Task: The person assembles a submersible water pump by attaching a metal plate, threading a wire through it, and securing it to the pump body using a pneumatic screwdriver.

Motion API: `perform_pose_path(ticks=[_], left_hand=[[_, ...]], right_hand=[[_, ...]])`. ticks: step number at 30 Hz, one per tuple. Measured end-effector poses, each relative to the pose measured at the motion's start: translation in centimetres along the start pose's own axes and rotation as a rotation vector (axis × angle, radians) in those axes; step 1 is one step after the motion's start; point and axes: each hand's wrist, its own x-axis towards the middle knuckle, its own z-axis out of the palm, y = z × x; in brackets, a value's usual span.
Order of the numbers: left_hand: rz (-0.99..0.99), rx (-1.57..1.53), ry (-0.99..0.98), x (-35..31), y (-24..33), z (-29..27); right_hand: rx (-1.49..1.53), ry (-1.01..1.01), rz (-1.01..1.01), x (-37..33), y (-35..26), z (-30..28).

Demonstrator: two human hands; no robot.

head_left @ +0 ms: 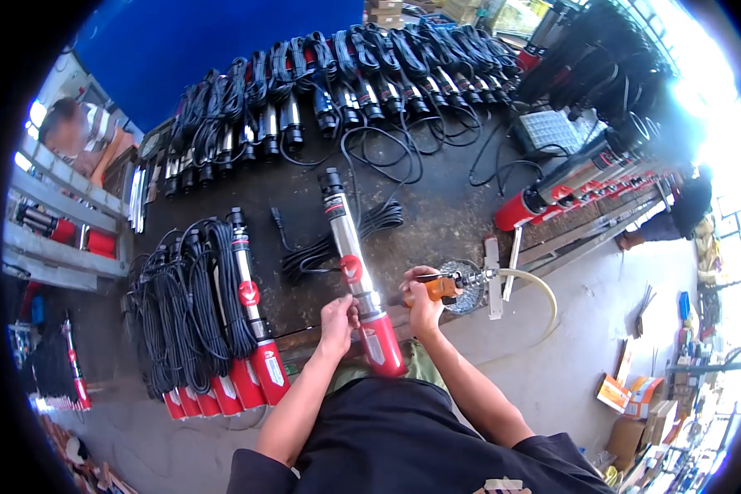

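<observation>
A submersible pump [343, 230] lies on the bench in front of me, its steel body pointing away and its red end [381, 346] reaching past the near edge. My left hand [337, 323] is closed at the pump's metal collar [369, 304], fingertips against it; whether a small part is pinched there I cannot make out. In my right hand [424, 306] is an orange air screwdriver [441, 287], its tip toward the collar. A pale hose [552, 298] curves from the tool's back. Black coiled cable [337, 245] rests beside the pump.
Several finished-looking pumps with bundled cables [193, 309] stand on the left. A long row of pumps [387, 95] fills the bench's far side. A clear glass bowl [467, 303] sits near the right edge, past it a rack of red-ended pumps [514, 212]. A person [86, 136] is far left.
</observation>
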Motion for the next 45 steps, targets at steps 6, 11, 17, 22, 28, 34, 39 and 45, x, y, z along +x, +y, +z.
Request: perform_pose_path(ticks=[6, 11, 17, 22, 28, 34, 39, 45], left_hand=[[0.556, 0.721, -0.198, 2.5, -1.2, 9.9], [0.900, 1.970, -0.552, 4.8, -8.7, 20.0], [0.790, 1.708, -0.579, 5.6, -10.7, 20.8], [0.373, 0.971, -0.585, 4.7, -7.3, 19.3], [-0.252, -0.480, -0.496, 0.8, 1.5, 13.4], [-0.198, -0.762, -0.498, 1.3, 6.0, 9.1], [-0.115, -0.675, -0.346, 2.0, 8.7, 8.0], [-0.206, -0.799, -0.372, 4.2, 10.7, 6.3]], right_hand=[[-0.015, 0.230, -0.278, 0.3, -8.9, -2.0], [-0.242, 0.120, -0.592, 0.8, -14.6, -4.8], [-0.314, 0.025, -0.680, 0.8, -16.4, -4.3], [-0.363, -0.001, -0.642, 1.0, -15.9, -1.2], [-0.203, -0.123, -0.543, 1.4, -14.6, 4.2], [-0.159, -0.221, -0.423, 2.3, -11.9, 10.7], [-0.161, -0.247, -0.412, 3.6, -10.3, 13.8], [-0.119, -0.287, -0.379, 5.8, -8.4, 16.3]])
